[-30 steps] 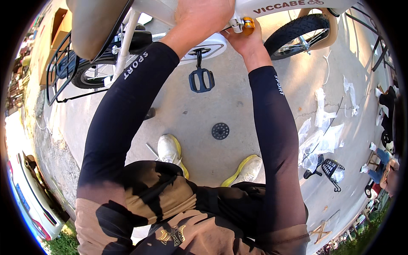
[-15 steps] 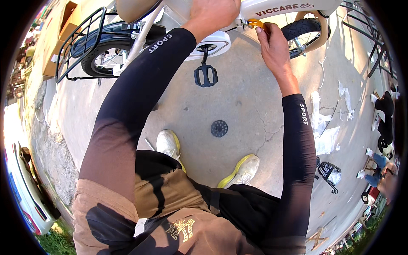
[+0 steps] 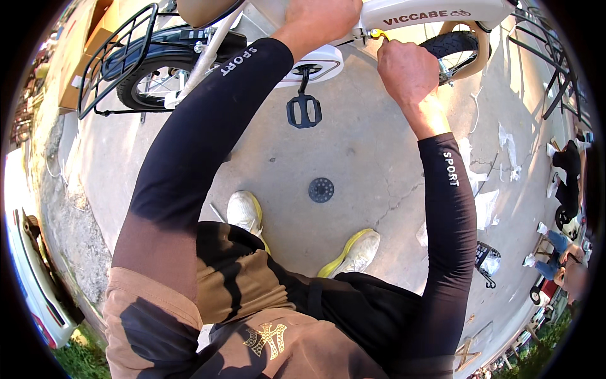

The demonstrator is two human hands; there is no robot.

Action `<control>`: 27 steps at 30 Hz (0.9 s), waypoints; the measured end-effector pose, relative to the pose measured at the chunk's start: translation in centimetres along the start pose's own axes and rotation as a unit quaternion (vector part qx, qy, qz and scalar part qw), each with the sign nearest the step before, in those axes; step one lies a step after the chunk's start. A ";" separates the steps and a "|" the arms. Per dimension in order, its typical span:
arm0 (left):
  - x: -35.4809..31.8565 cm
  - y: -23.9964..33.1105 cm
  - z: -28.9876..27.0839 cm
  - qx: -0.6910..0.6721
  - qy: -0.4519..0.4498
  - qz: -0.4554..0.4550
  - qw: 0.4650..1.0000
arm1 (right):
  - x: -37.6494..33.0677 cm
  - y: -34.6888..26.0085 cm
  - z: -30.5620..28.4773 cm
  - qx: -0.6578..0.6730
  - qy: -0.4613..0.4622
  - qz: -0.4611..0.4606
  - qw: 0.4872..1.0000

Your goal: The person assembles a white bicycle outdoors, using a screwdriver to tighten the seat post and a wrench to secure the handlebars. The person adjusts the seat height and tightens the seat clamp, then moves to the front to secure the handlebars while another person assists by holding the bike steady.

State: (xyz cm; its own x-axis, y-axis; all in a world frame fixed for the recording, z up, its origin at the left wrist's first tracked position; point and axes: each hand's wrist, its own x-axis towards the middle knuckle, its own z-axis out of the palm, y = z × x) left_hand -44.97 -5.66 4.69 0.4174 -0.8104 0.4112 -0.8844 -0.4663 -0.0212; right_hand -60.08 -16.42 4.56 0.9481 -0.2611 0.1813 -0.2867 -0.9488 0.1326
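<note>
At the top edge stands a small white bicycle (image 3: 413, 14) with a black saddle rack, fat tyres and a beige fork. My left hand (image 3: 323, 24) is closed on the bicycle frame near its middle joint, its fingertips partly hidden. At that joint a yellow lever (image 3: 377, 33) sticks out. My right hand (image 3: 409, 71) makes a fist around the lever's free end, knuckles up, covering most of it. Below the frame hang a black pedal (image 3: 304, 112) and the white chain guard (image 3: 328, 63), close to my left forearm.
A black rear rack (image 3: 117, 63) surrounds the rear wheel, beside a cardboard box (image 3: 88, 54). A round black drain-like disc (image 3: 321, 190) lies on the concrete between my shoes. Plastic wrapping (image 3: 486, 208), a black basket (image 3: 487, 259) and a black metal frame (image 3: 546, 57) are at the right.
My right hand has turned from a thumb-and-finger hold on the lever to a fist over it. The lever now points down toward me. My left hand stays on the frame.
</note>
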 end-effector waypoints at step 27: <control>0.5 -0.2 -0.3 -0.005 -0.020 0.003 1.000 | 4.3 1.7 5.0 0.877 -0.052 0.313 0.360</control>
State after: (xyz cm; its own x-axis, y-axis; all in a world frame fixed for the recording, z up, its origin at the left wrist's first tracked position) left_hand -44.65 -5.86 5.13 0.4202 -0.8266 0.3745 -0.8887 -0.4584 -0.0145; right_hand -55.79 -20.02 0.71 0.7996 -0.4399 -0.4088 -0.0071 0.6737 -0.7390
